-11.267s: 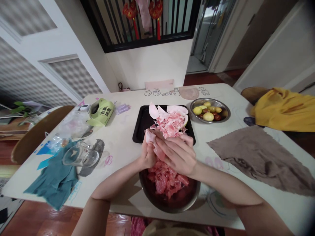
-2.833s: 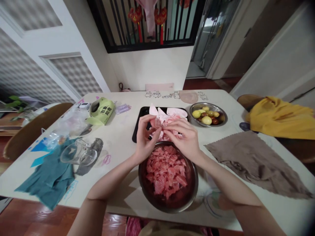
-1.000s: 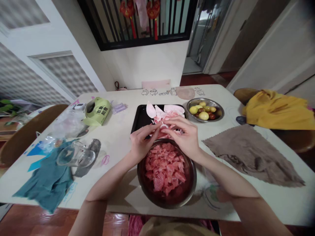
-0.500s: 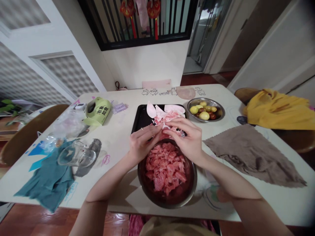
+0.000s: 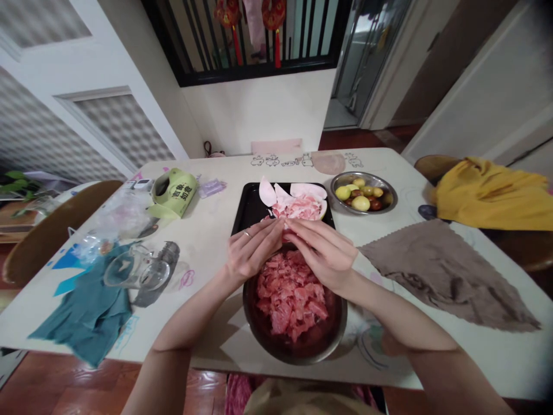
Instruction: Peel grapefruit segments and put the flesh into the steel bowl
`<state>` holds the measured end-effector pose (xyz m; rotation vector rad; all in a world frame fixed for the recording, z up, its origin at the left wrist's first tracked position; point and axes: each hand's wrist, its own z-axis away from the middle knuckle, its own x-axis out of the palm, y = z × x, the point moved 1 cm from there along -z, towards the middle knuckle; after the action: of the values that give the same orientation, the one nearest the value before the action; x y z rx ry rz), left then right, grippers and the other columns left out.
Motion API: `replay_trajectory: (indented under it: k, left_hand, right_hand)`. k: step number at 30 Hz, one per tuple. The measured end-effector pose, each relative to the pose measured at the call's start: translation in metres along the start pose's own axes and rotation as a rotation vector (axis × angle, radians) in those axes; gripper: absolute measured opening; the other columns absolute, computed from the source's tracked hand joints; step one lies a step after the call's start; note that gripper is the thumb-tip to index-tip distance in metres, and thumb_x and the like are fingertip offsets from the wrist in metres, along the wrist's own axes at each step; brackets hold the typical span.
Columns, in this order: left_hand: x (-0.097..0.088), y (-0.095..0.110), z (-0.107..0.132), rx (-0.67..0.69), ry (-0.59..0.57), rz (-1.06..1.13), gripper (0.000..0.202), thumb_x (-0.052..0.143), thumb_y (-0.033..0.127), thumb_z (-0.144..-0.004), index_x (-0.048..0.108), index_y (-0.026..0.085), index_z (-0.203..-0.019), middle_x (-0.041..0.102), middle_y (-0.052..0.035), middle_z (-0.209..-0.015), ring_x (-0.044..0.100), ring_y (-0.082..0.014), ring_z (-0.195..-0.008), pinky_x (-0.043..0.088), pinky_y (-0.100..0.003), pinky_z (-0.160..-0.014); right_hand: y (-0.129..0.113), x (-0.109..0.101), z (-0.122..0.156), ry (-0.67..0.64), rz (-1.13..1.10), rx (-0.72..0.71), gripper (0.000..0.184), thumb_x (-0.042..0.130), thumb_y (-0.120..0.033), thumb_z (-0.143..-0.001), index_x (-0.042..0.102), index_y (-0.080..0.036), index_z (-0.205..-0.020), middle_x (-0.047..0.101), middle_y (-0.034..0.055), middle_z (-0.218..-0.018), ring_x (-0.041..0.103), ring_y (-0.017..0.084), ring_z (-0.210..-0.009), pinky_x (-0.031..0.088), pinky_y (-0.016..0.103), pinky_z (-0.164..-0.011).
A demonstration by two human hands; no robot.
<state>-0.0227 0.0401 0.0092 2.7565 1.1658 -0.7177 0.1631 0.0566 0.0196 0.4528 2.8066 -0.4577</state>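
Note:
My left hand (image 5: 256, 246) and my right hand (image 5: 322, 246) meet fingertip to fingertip over the far rim of a steel bowl (image 5: 296, 361). Both are closed, pinching a small piece of pomelo that their fingers mostly hide. Loose pinkish-red pomelo flesh (image 5: 294, 300) is heaped in the bowl below. Just past my fingers lies a black tray (image 5: 252, 206), its near part covered by the hands. Thick pale pomelo peel (image 5: 307, 191) and torn pinkish membranes (image 5: 300, 208) rest on it.
Right of the tray is a steel bowl of small fruit (image 5: 363, 195), with a brown cloth (image 5: 440, 276) nearer me. To the left are a glass jug (image 5: 138, 270) lying on a teal cloth (image 5: 86, 317), a green tissue box (image 5: 175, 193) and clear plastic bags (image 5: 118, 216).
My hands have drawn slightly closer together and nearer to me, with the fingers more closed over the piece. More of the membranes on the tray shows. The camera view has shifted slightly.

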Motion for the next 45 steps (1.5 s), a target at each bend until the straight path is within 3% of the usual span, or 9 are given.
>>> replay_trajectory:
  k: [6, 10, 21, 28, 31, 35, 40, 45]
  left_hand:
    - [0.002, 0.0, -0.006, -0.098, 0.013, 0.034, 0.025, 0.071, 0.011, -0.091, 0.068, 0.016, -0.115, 0.079, -0.0047, -0.091, 0.076, -0.017, -0.092, 0.06, -0.025, -0.08]
    - [0.004, -0.002, -0.013, -0.179, 0.017, 0.165, 0.011, 0.069, 0.012, -0.092, 0.068, 0.017, -0.102, 0.075, -0.0035, -0.083, 0.071, -0.0166, -0.087, 0.058, -0.027, -0.077]
    - [0.002, 0.0, -0.016, -0.268, -0.061, 0.112, 0.012, 0.065, 0.01, -0.093, 0.066, 0.018, -0.102, 0.073, -0.003, -0.085, 0.066, -0.0185, -0.094, 0.054, -0.032, -0.083]
    - [0.0, 0.007, -0.016, -0.176, -0.104, -0.044, 0.019, 0.066, 0.009, -0.092, 0.064, 0.017, -0.109, 0.073, -0.0045, -0.088, 0.067, -0.0215, -0.103, 0.055, -0.031, -0.084]
    - [0.0, 0.011, -0.019, -0.192, -0.138, -0.06, 0.014, 0.064, 0.01, -0.094, 0.063, 0.016, -0.105, 0.073, -0.0054, -0.089, 0.067, -0.0217, -0.104, 0.055, -0.03, -0.083]
    - [0.004, 0.011, -0.019, -0.311, -0.152, 0.116, 0.007, 0.061, 0.012, -0.096, 0.064, 0.017, -0.101, 0.073, -0.0054, -0.091, 0.065, -0.0202, -0.103, 0.056, -0.032, -0.086]
    - [0.012, 0.006, -0.014, -0.483, -0.137, 0.423, 0.01, 0.065, 0.015, -0.095, 0.069, 0.017, -0.104, 0.075, -0.0084, -0.099, 0.067, -0.0199, -0.104, 0.059, -0.035, -0.087]
    - [0.015, 0.003, -0.011, -0.477, -0.116, 0.399, 0.008, 0.067, 0.015, -0.094, 0.071, 0.017, -0.101, 0.075, -0.0076, -0.095, 0.069, -0.0185, -0.098, 0.06, -0.034, -0.085]
  right_hand:
    - [0.0, -0.001, -0.002, -0.003, -0.028, -0.048, 0.044, 0.072, -0.003, -0.085, 0.07, -0.018, -0.126, 0.08, 0.0091, -0.107, 0.076, 0.02, -0.099, 0.065, 0.034, -0.091]
    - [0.003, -0.003, -0.004, -0.036, -0.081, -0.024, 0.042, 0.071, -0.003, -0.086, 0.071, -0.02, -0.124, 0.08, 0.0079, -0.107, 0.076, 0.019, -0.099, 0.065, 0.033, -0.09]
    - [0.004, -0.006, -0.014, -0.031, -0.094, 0.132, 0.024, 0.07, -0.013, -0.091, 0.076, -0.024, -0.111, 0.08, 0.0042, -0.098, 0.076, 0.018, -0.088, 0.064, 0.034, -0.082]
    - [0.007, -0.014, -0.012, -0.124, 0.119, -0.053, 0.034, 0.068, -0.01, -0.09, 0.072, -0.023, -0.12, 0.08, 0.0056, -0.107, 0.075, 0.021, -0.096, 0.062, 0.039, -0.087]
    - [0.003, -0.014, -0.011, -0.218, 0.113, -0.044, 0.035, 0.064, -0.011, -0.093, 0.068, -0.02, -0.127, 0.078, 0.0077, -0.112, 0.074, 0.02, -0.101, 0.062, 0.037, -0.091]
    - [0.001, -0.014, -0.012, -0.231, 0.03, 0.073, 0.025, 0.061, -0.012, -0.096, 0.07, -0.017, -0.119, 0.078, 0.0085, -0.11, 0.074, 0.017, -0.101, 0.063, 0.033, -0.093]
    - [0.008, -0.012, -0.012, -0.186, -0.017, 0.119, 0.023, 0.06, -0.012, -0.096, 0.071, -0.021, -0.114, 0.078, 0.0056, -0.103, 0.074, 0.017, -0.095, 0.063, 0.034, -0.088]
    - [0.014, -0.008, -0.01, -0.208, -0.035, 0.114, 0.024, 0.058, -0.01, -0.096, 0.071, -0.019, -0.114, 0.077, 0.007, -0.104, 0.073, 0.017, -0.098, 0.062, 0.034, -0.09]
